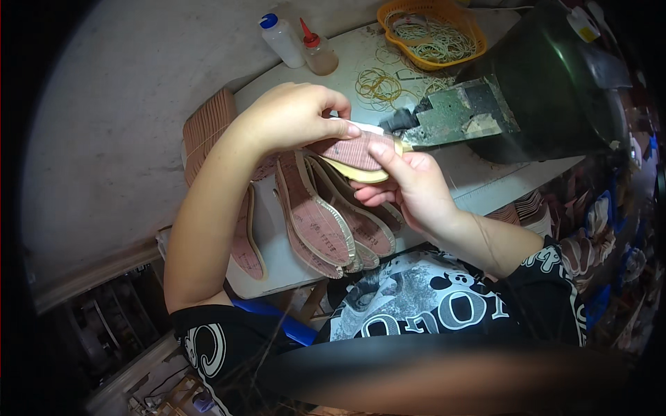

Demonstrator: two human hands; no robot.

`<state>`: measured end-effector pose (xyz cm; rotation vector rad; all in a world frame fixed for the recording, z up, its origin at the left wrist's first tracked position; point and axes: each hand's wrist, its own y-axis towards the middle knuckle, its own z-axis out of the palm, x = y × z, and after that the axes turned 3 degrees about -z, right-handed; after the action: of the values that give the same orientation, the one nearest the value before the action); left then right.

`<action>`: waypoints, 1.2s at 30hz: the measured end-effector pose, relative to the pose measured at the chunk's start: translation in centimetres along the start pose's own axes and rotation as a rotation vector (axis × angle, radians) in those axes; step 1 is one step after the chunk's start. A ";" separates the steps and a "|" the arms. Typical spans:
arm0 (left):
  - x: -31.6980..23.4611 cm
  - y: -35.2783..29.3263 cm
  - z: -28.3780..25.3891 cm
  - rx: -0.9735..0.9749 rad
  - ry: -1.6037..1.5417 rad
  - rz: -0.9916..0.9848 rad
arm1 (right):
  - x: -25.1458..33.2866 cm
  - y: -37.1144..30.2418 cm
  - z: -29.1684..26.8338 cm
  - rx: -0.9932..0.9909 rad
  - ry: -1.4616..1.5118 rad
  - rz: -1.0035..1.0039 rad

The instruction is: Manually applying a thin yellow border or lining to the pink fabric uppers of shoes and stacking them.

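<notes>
Left to right: a ribbed stack of soles (pixel 208 125) stands at the table (pixel 479 187) edge. The left hand (pixel 291 114) closes its fingers on the upper edge of a pink insole (pixel 350 154) with a cream underside, held above the table. Below it lies a fan of pink insoles (pixel 326 222). The right hand (pixel 409 184) grips the same insole from beneath, thumb on top. Behind stand two squeeze bottles (pixel 298 41); further right, loose rubber bands (pixel 378 84), an orange basket (pixel 430 31), and a dark machine (pixel 548 90).
</notes>
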<state>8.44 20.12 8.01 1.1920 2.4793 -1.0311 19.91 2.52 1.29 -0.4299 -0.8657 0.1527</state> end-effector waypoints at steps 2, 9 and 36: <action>-0.6 -1.5 1.0 -0.085 -0.013 -0.054 | 0.0 0.0 0.1 -0.002 -0.009 -0.007; -1.2 -3.0 5.0 -0.173 -0.200 -0.157 | 0.6 -0.3 -0.7 0.033 -0.072 -0.053; -3.4 -2.6 10.0 -0.398 -0.927 -0.357 | 1.6 0.8 -3.2 0.162 -0.258 -0.058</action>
<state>7.57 10.28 3.48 0.0751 1.9857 -0.8228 23.42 2.76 0.18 -0.2350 -1.1097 0.2264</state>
